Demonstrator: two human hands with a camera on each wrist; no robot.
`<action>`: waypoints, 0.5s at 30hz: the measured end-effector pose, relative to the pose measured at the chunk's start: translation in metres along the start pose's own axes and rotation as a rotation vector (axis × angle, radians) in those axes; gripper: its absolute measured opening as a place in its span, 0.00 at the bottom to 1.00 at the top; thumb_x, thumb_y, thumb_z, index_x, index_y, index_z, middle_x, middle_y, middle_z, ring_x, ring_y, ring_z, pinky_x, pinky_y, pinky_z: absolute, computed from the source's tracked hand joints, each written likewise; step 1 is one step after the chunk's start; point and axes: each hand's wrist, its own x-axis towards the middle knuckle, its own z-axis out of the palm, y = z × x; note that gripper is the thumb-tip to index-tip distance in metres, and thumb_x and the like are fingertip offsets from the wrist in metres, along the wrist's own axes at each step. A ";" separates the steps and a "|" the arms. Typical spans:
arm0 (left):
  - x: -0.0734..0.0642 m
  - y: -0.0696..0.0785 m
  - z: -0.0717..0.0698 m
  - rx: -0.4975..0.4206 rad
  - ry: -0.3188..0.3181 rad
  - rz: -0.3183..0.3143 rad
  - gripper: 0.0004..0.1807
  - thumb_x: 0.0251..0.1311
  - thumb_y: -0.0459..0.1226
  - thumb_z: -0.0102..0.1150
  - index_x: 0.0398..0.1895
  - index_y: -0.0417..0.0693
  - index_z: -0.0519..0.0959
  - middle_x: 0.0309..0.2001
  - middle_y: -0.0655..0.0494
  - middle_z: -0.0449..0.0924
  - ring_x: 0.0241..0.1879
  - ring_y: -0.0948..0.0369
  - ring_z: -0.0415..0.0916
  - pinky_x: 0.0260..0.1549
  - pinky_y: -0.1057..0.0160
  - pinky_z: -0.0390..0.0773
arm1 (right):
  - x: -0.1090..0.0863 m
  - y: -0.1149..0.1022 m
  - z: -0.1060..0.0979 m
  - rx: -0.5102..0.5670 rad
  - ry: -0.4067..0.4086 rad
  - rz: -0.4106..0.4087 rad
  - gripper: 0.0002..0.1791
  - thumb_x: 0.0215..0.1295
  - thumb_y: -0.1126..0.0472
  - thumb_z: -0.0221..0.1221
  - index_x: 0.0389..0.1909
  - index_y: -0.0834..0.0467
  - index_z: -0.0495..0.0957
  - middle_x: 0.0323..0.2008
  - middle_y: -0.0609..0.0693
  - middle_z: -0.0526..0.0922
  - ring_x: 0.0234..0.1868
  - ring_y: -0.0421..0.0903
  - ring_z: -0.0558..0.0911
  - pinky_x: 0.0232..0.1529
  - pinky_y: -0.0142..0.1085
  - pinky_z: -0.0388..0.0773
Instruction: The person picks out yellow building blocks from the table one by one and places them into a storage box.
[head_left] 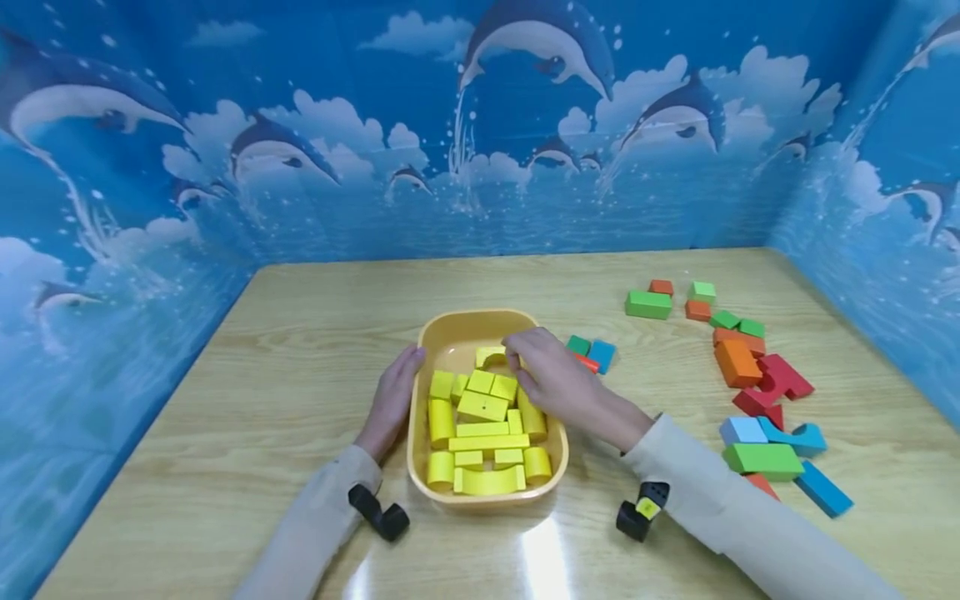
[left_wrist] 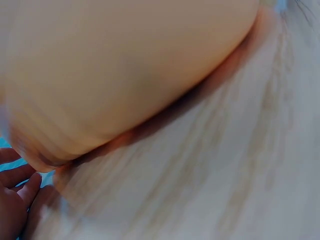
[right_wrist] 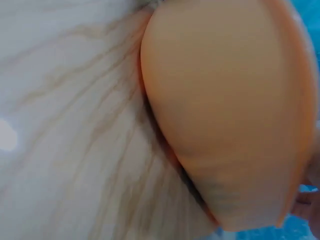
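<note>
A tan plastic basket holds several yellow wooden blocks, among them cylinders, bars, cubes and arches. My left hand lies along the basket's left outer wall, its fingers touching the side near the rim. In the left wrist view, part of the left hand shows at the lower left beside the basket wall. Over the right rim reaches my right hand, pinching the right end of a yellow arch block near the basket's far end. The basket wall hides these fingertips from the right wrist view.
Beyond my right hand lie a blue block, a dark green block and a red piece. Green, orange, red and blue blocks spread along the table's right side. Printed dolphin curtains border the wooden table.
</note>
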 end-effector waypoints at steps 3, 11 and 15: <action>-0.001 0.000 -0.001 0.008 0.003 -0.005 0.37 0.74 0.55 0.35 0.74 0.37 0.53 0.73 0.41 0.53 0.72 0.48 0.51 0.71 0.49 0.51 | -0.016 0.002 -0.013 0.020 0.059 -0.032 0.15 0.55 0.81 0.55 0.30 0.57 0.68 0.32 0.49 0.76 0.42 0.48 0.77 0.45 0.41 0.78; -0.002 0.003 -0.002 -0.015 -0.010 -0.024 0.37 0.73 0.56 0.34 0.75 0.41 0.52 0.73 0.44 0.55 0.70 0.48 0.57 0.69 0.50 0.57 | -0.091 0.015 -0.060 -0.012 -0.213 0.188 0.07 0.64 0.63 0.62 0.41 0.52 0.77 0.40 0.43 0.80 0.44 0.42 0.80 0.43 0.39 0.83; -0.001 0.003 -0.002 -0.028 -0.012 -0.010 0.36 0.73 0.55 0.35 0.74 0.40 0.53 0.73 0.43 0.54 0.70 0.47 0.56 0.69 0.50 0.57 | -0.128 0.018 -0.076 -0.133 -0.274 0.195 0.12 0.63 0.49 0.63 0.44 0.49 0.80 0.44 0.41 0.79 0.45 0.43 0.78 0.43 0.41 0.83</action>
